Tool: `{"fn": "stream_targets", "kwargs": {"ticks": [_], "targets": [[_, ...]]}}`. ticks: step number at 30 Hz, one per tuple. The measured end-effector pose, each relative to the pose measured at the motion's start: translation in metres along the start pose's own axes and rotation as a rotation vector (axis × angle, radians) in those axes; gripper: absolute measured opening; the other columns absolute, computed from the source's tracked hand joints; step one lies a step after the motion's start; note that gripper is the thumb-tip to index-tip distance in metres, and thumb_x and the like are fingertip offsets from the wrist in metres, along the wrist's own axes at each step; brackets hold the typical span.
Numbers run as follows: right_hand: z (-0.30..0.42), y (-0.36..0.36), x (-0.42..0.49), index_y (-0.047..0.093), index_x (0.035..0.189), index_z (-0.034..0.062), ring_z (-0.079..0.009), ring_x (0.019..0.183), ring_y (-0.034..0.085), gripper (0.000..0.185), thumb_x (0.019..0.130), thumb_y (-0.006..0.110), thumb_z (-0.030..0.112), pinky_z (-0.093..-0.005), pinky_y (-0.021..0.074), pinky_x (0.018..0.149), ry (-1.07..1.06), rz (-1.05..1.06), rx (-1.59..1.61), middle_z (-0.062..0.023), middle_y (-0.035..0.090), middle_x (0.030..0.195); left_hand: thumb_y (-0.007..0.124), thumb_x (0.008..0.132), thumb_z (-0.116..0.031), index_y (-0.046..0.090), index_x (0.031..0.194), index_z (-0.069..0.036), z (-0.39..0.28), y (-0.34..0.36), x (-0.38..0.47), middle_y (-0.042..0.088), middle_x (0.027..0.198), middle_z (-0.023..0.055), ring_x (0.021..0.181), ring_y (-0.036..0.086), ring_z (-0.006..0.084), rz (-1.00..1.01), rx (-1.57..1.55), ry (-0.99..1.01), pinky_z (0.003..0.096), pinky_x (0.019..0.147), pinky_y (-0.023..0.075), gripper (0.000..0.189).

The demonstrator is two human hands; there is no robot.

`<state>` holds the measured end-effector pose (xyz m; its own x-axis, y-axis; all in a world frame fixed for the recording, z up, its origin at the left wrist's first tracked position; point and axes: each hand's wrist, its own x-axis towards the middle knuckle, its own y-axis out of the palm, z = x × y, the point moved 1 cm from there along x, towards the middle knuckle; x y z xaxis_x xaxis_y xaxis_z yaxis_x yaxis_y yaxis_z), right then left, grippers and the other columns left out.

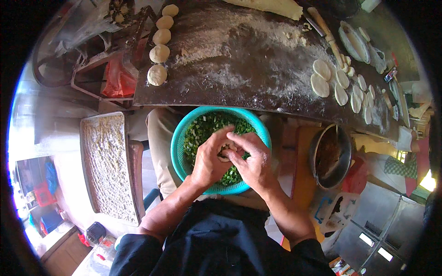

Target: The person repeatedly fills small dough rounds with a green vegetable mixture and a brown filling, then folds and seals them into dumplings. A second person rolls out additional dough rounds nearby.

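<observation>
Over a teal plastic colander (177, 162) of chopped green onions (198, 132), both of my hands cup a small piece of dough (225, 158) with green filling showing in its opening. My left hand (210, 158) wraps its left side. My right hand (253, 158) holds it from the right, thumb at the opening. The colander rests on my lap. On the floured table, flattened dough ovals (320, 85) lie at the right, and a row of round filled-looking dough pieces (157, 75) lines the left edge.
The dark table edge (221, 107) runs just beyond the colander. A floured tray (108, 165) stands at left. A metal bowl (331, 157) with dark contents sits at right. A wooden rolling pin (326, 31) and a sheet of dough (269, 7) lie on the table.
</observation>
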<state>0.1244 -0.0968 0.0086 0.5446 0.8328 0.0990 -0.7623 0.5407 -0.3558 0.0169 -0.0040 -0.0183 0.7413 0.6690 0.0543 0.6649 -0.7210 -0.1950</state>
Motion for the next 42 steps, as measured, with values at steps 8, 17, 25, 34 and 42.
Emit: {"fn": "stream_targets", "kwargs": {"ticks": [8, 17, 25, 34, 42], "targets": [[0.0, -0.007, -0.002, 0.074, 0.102, 0.005, -0.0261, 0.086, 0.063, 0.023, 0.08, 0.08, 0.008, -0.0366, 0.0532, 0.071, -0.162, 0.067, -0.105, -0.011, 0.062, 0.095, 0.072, 0.07, 0.002, 0.064, 0.112, 0.0, -0.004, -0.007, 0.009, 0.066, 0.095, 0.0158, 0.086, 0.067, 0.0316, 0.121, 0.105, 0.127, 0.0373, 0.075, 0.0541, 0.042], [0.003, -0.009, 0.001, 0.073, 0.086, 0.0051, -0.0283, 0.084, 0.064, 0.011, 0.077, 0.078, 0.006, -0.0381, 0.0526, 0.073, -0.191, 0.024, -0.091, -0.0112, 0.063, 0.09, 0.068, 0.071, 0.004, 0.067, 0.101, -0.002, -0.012, 0.003, 0.006, 0.068, 0.093, 0.0163, 0.086, 0.068, 0.035, 0.039, 0.18, 0.153, 0.0403, 0.076, 0.0551, 0.031], [0.007, -0.01, 0.002, 0.072, 0.09, 0.0047, -0.0299, 0.078, 0.065, 0.014, 0.077, 0.074, 0.005, -0.0389, 0.0526, 0.07, 0.065, 0.034, -0.017, -0.0122, 0.065, 0.086, 0.067, 0.077, 0.004, 0.062, 0.13, -0.001, -0.018, 0.006, 0.001, 0.072, 0.096, 0.0151, 0.086, 0.071, 0.025, -0.038, 0.093, -0.062, 0.0319, 0.078, 0.0558, 0.053], [0.01, -0.013, -0.001, 0.073, 0.09, 0.0023, -0.0309, 0.085, 0.066, 0.011, 0.082, 0.068, 0.007, -0.0408, 0.0532, 0.077, -0.099, 0.137, -0.18, -0.0142, 0.065, 0.087, 0.065, 0.075, 0.004, 0.068, 0.106, 0.001, -0.016, 0.003, 0.006, 0.069, 0.102, 0.0181, 0.093, 0.069, 0.0342, 0.099, 0.197, 0.086, 0.0385, 0.081, 0.0551, 0.031], [0.022, -0.025, 0.014, 0.072, 0.087, 0.0033, -0.0339, 0.083, 0.066, 0.009, 0.08, 0.067, 0.006, -0.044, 0.052, 0.073, 0.002, 0.175, -0.159, -0.0149, 0.069, 0.081, 0.06, 0.079, 0.003, 0.067, 0.103, 0.002, -0.013, 0.005, 0.005, 0.069, 0.099, 0.0196, 0.091, 0.07, 0.0327, 0.127, 0.263, -0.001, 0.0386, 0.081, 0.0541, 0.025]]}}
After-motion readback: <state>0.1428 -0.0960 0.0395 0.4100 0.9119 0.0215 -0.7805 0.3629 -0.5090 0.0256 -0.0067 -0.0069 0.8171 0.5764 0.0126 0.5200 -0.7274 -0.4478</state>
